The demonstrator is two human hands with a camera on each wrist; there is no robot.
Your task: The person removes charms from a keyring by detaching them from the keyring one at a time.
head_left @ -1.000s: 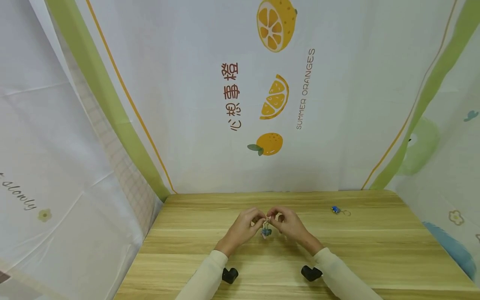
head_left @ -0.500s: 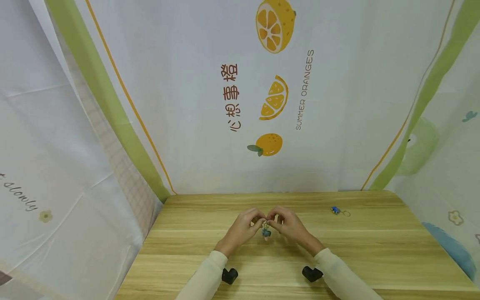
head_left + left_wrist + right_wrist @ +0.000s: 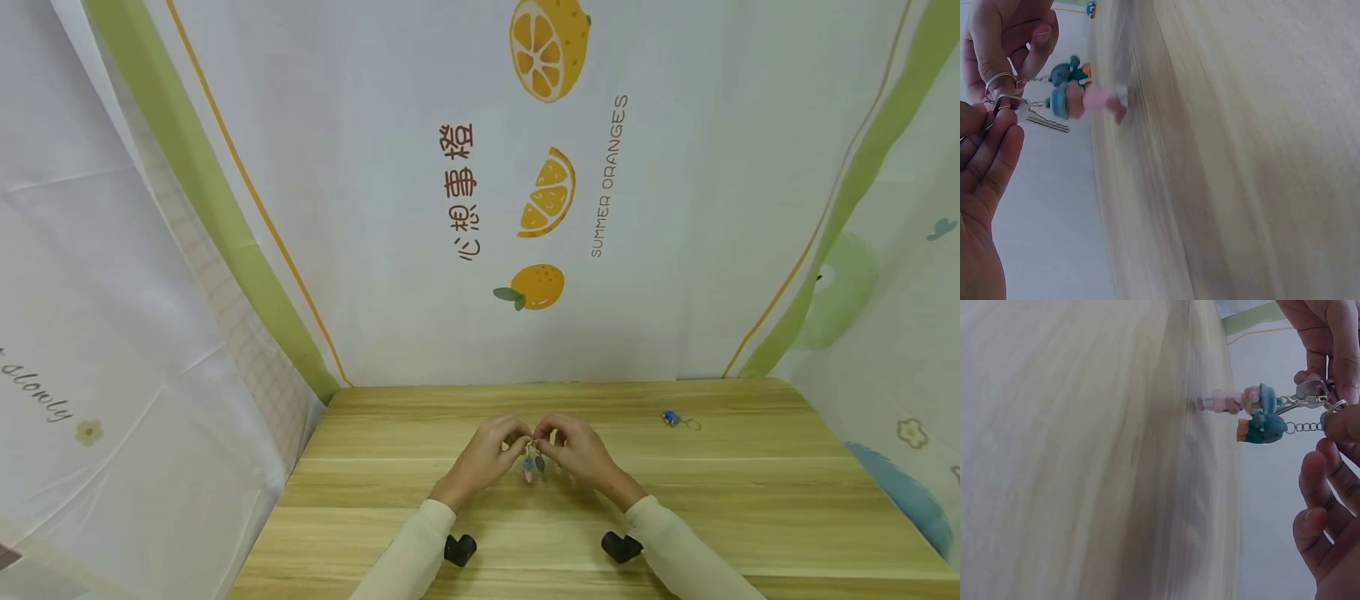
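My left hand (image 3: 483, 454) and right hand (image 3: 577, 450) meet fingertip to fingertip above the wooden table (image 3: 375, 483). In the left wrist view, the left hand pinches a metal ring with a key (image 3: 1047, 122) and a pink figure charm with a teal hat (image 3: 1088, 103). The right hand pinches a split ring (image 3: 1334, 409) with a short chain. From that chain hangs a teal and green figure charm with an orange end (image 3: 1263, 428). Both rings sit close together between the fingertips, partly hidden by them.
A blue keychain charm (image 3: 671, 419) with its own ring lies at the table's back right. Black objects (image 3: 460, 550) show beside both sleeves. White printed cloth (image 3: 405, 333) hangs behind the table and on both sides.
Both hands stay in nearly the same place. The dangling charms have swung and turned; they overlapped half a second ago and now hang apart, pink to the left, teal to the right.
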